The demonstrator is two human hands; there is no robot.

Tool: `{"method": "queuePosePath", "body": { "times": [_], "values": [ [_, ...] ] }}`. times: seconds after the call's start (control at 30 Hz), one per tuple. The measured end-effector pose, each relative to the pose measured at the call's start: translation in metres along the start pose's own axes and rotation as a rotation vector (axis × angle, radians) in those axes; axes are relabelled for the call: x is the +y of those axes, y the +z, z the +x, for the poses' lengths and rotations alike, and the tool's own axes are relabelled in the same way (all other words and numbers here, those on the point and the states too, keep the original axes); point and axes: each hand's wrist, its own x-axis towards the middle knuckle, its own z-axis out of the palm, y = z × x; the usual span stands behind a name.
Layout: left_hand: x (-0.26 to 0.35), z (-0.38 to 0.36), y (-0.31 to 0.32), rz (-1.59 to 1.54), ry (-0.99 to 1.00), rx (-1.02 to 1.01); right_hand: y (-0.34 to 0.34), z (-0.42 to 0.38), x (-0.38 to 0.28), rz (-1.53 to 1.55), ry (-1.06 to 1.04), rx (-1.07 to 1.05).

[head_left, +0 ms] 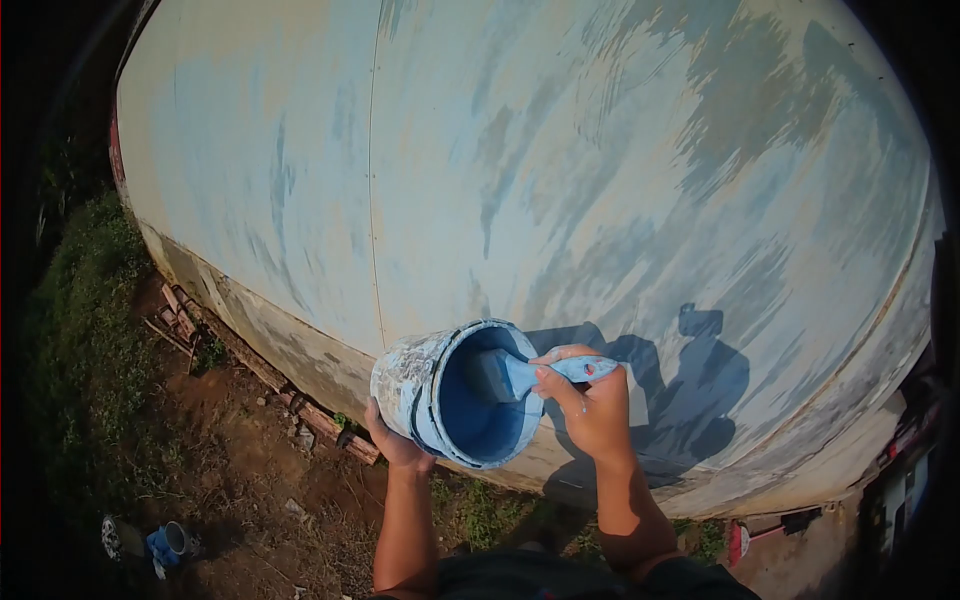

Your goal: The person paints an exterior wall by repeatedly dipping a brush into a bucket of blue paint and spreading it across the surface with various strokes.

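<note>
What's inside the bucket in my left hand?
The bucket is blue inside and holds the head of a brush. The brush covers part of the interior, and shade obscures any paint level.

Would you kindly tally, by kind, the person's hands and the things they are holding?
Hands: 2 (left hand, right hand)
Paint bucket: 1
Paintbrush: 1
Total: 4
</note>
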Motion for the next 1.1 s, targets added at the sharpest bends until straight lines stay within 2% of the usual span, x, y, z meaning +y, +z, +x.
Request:
{"method": "queuePosePath", "body": {
  "times": [0.03, 0.13, 0.17, 0.23, 0.37, 0.43, 0.47, 0.53, 0.67, 0.83, 1.1],
  "values": [
    [-0.004, 0.000, 0.002, -0.007, -0.002, -0.003, -0.006, 0.002, 0.003, -0.007, -0.004, 0.002],
    [-0.018, 0.000, 0.008, -0.080, -0.094, -0.064, -0.029, 0.007, 0.015, 0.523, 0.161, 0.163],
    [-0.023, -0.001, 0.010, -0.086, -0.097, -0.071, -0.033, 0.005, 0.020, 0.518, 0.154, 0.165],
    [-0.031, -0.003, 0.017, -0.130, -0.147, -0.058, -0.040, 0.001, 0.030, 0.715, 0.226, 0.238],
    [-0.046, -0.005, 0.013, -0.128, -0.221, -0.062, -0.046, -0.007, 0.034, 0.694, 0.211, 0.203],
    [-0.050, -0.005, 0.007, -0.126, -0.250, -0.071, -0.045, -0.008, 0.027, 0.378, 0.072, 0.074],
    [-0.054, -0.004, 0.006, -0.111, -0.239, -0.055, -0.046, -0.005, 0.028, 0.379, 0.072, 0.091],
    [-0.061, -0.003, 0.005, -0.089, -0.243, -0.032, -0.051, 0.002, 0.033, 0.348, 0.063, -0.042],
    [-0.073, -0.011, 0.009, -0.084, -0.270, -0.046, -0.051, 0.008, 0.038, 0.447, 0.190, 0.013],
    [-0.081, -0.020, 0.008, -0.133, -0.333, -0.043, -0.057, 0.016, 0.054, 0.464, 0.236, 0.008],
    [-0.087, -0.013, -0.004, -0.093, -0.280, -0.061, -0.056, 0.017, 0.052, 0.455, 0.302, 0.038]
  ]
}}
